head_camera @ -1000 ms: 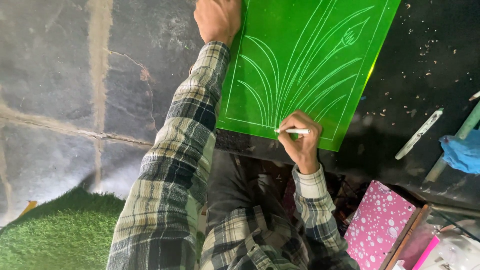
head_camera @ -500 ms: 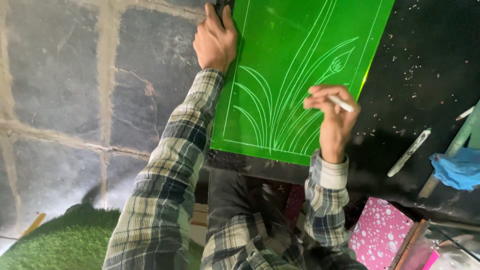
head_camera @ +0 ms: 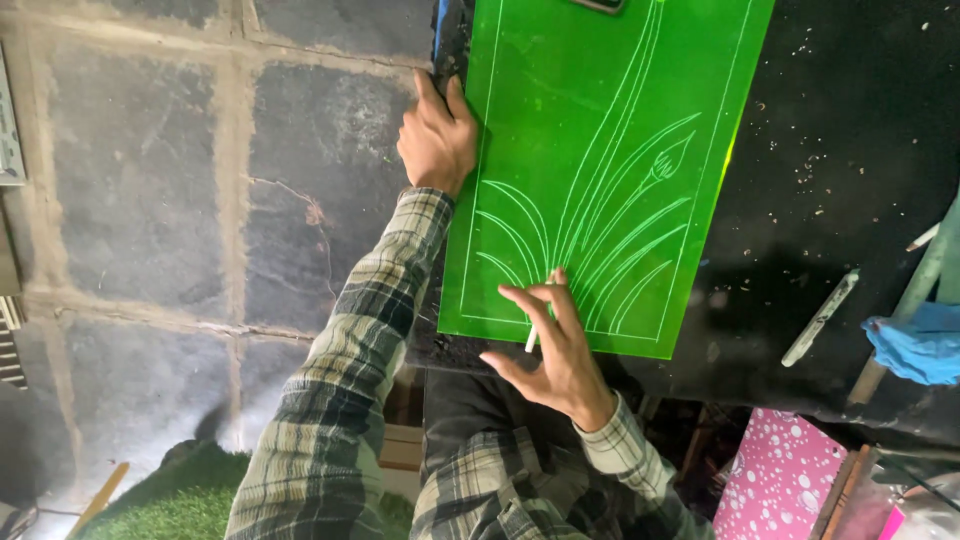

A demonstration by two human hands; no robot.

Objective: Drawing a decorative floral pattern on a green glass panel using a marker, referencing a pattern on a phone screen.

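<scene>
A bright green plastic sheet (head_camera: 600,150) with white scratched plant outlines lies on a black worktop (head_camera: 840,170). My left hand (head_camera: 438,135) presses on the sheet's left edge, fingers pointing away from me. My right hand (head_camera: 550,350) rests at the sheet's near edge with fingers spread over the drawn leaves. A thin white pen-like tool (head_camera: 534,328) is tucked between its fingers. Both sleeves are plaid.
A slim white tool (head_camera: 820,318) lies on the worktop to the right, beside a blue cloth (head_camera: 915,342). A pink dotted box (head_camera: 775,485) sits at lower right. Grey stone paving (head_camera: 190,200) and green artificial turf (head_camera: 165,505) lie to the left.
My right hand dropped from mid-sheet back to the near edge and spread its fingers flat, the white tool now slanted between them. The view shifted so the sheet sits lower and nearer.
</scene>
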